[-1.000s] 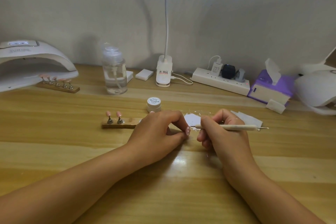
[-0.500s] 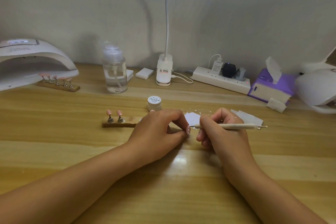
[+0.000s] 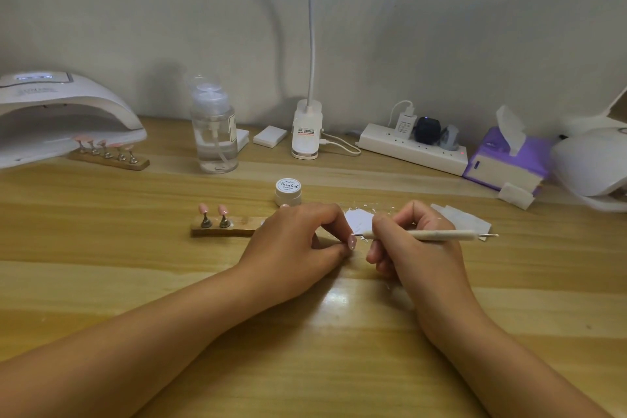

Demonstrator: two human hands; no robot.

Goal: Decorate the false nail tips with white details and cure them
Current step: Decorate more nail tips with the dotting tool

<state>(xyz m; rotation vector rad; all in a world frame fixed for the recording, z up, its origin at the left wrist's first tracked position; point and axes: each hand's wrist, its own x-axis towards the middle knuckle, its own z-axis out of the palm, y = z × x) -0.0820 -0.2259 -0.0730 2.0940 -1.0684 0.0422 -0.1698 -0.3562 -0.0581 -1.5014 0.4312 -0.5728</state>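
Both forearms reach in from the near edge, angling toward each other. The left hand, knuckles up, pinches a nail tip between thumb and forefinger. Just right of it, the right hand grips a tool, fingers curled.

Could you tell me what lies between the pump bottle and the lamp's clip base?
Head view: two white pads, one right beside the pump bottle, one nearer the clip base.

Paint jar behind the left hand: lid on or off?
Lid on. The white paint jar stands upright with its printed "Painted" cap seated flat on top, and no gel surface shows.
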